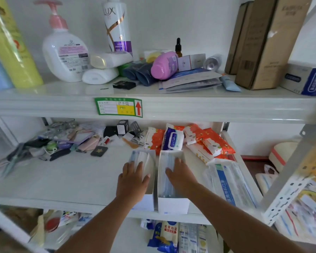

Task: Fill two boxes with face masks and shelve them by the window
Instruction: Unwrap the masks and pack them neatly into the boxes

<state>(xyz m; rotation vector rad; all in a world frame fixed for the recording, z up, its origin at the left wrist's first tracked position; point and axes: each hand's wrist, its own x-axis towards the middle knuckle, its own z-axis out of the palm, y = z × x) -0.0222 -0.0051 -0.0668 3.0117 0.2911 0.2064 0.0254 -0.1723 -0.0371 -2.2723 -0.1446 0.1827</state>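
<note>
Two open white boxes stand side by side on the middle shelf (71, 179) near its front edge. The left box (146, 199) holds white and blue face masks (144, 159), and my left hand (132, 181) lies flat on them, fingers spread. The right box (172, 205) holds blue face masks (167, 179). My right hand (180, 175) rests palm down inside it on the masks. Neither hand grips anything.
A clear pack of masks (230, 183) lies right of the boxes. Wet-wipe packs (171, 137) and orange packets (213, 141) sit behind. Small clutter (62, 141) covers the shelf's left rear. Bottles (66, 52) and cartons (259, 42) fill the upper shelf. A metal upright (288, 172) stands at right.
</note>
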